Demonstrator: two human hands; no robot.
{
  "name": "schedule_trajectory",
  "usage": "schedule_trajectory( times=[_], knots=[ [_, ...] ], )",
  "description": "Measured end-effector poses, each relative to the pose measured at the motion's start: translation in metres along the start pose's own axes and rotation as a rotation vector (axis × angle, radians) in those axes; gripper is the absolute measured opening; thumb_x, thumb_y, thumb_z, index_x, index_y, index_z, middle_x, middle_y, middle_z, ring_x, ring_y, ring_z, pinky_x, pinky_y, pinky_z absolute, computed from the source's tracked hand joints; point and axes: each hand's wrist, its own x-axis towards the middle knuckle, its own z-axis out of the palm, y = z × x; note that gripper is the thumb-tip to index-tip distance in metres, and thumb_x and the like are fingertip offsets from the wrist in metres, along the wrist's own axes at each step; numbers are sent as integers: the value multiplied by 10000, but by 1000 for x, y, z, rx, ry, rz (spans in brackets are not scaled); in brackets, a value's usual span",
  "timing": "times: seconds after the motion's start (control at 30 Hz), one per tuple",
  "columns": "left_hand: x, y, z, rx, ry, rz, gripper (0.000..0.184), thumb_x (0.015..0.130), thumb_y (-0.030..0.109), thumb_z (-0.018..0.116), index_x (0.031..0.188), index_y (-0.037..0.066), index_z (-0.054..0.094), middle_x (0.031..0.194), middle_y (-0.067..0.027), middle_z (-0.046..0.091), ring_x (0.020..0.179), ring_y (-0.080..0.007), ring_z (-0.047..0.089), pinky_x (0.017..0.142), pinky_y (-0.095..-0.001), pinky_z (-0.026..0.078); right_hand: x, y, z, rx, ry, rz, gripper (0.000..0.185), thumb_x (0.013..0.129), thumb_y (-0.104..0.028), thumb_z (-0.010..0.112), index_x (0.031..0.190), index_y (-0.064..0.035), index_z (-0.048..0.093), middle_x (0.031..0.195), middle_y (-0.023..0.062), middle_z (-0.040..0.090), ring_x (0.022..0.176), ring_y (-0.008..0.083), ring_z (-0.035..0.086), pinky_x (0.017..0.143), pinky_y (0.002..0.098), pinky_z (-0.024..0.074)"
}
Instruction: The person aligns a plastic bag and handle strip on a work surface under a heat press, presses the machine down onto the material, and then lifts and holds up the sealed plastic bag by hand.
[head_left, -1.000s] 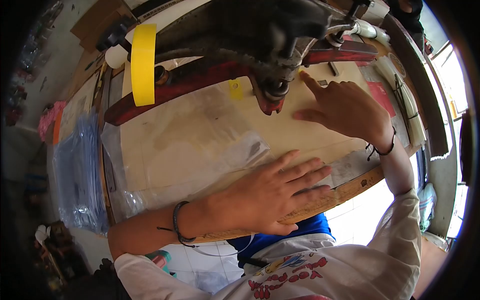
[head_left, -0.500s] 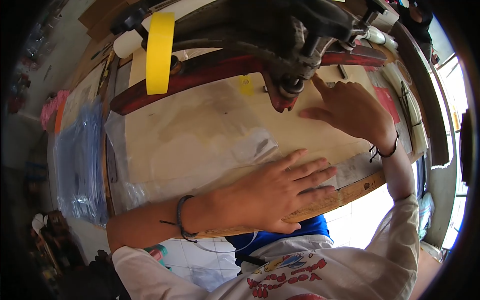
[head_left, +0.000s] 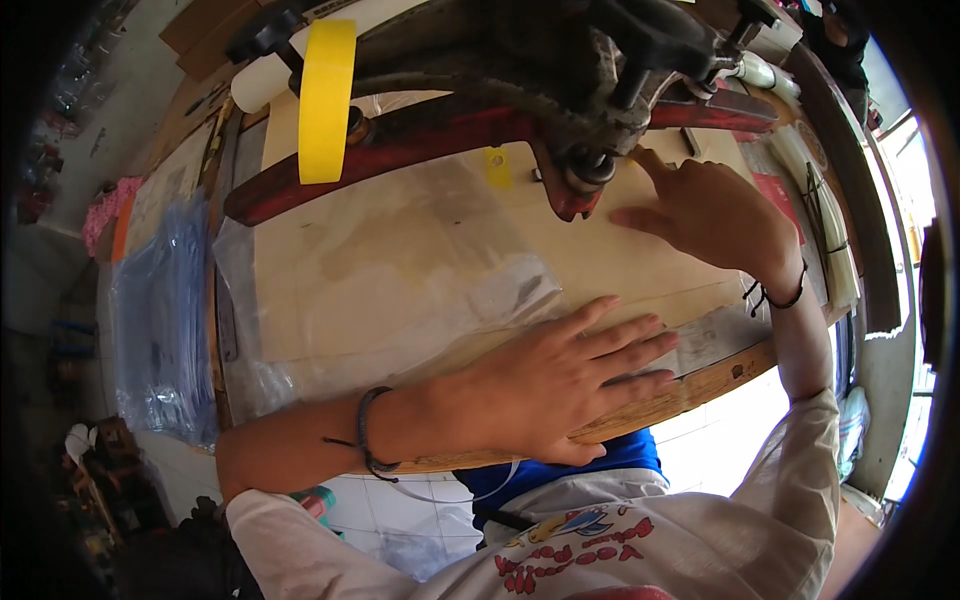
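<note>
My left hand (head_left: pixel 560 385) lies with fingers spread at the front wooden edge of the table (head_left: pixel 690 397), beside a clear plastic sheet (head_left: pixel 400 270). Over the tan board (head_left: pixel 600 265), my right hand (head_left: pixel 715 215) has its thumb and index finger apart, with nothing visible in it. The index fingertip reaches the metal joint (head_left: pixel 590 168) of the machine, and its tip is partly hidden there. A red bar (head_left: pixel 420 135) runs beneath the dark machine frame (head_left: pixel 480 50). A small yellow piece (head_left: pixel 498 168) lies by the plastic sheet.
Yellow tape (head_left: pixel 327 100) hangs at the machine's left. Stacked clear plastic bags (head_left: pixel 165 320) lie on the left side of the table. A bundle of pale strips (head_left: pixel 825 220) and a red piece (head_left: pixel 777 195) are at the right. Part of another person (head_left: pixel 838 50) shows at the upper right.
The view has shifted, so the machine and table appear farther right and slightly higher. My left hand stays spread at the edge, and my right index finger remains near the joint.
</note>
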Motion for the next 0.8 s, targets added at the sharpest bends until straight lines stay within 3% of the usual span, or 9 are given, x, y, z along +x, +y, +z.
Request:
schedule_trajectory(
  times=[0.27,0.57,0.8],
  knots=[
    [1,-2,1,-14,14,7,890,857,535,710,1592,163,374,1687,-104,242,1571,-267,169,1254,-551,188,0,-1,2,-41,-10,-14,875,986,-636,516,1483,80,438,653,209,648,671,370,692,635,453,532],
    [-2,-2,2,25,81,26,862,848,529,706,1564,141,423,1655,-115,315,1549,-270,245,1237,-534,242,0,-1,-11,-9,-134,33,990,903,-697,603,1525,46,398,785,260,684,821,429,697,764,471,536],
    [1,-3,2,42,58,38,865,857,547,692,1570,141,415,1658,-120,306,1546,-273,243,1240,-525,231,3,-1,-6,10,-51,14,975,910,-702,585,1520,38,411,790,271,680,832,436,698,755,475,538]
  ],
)
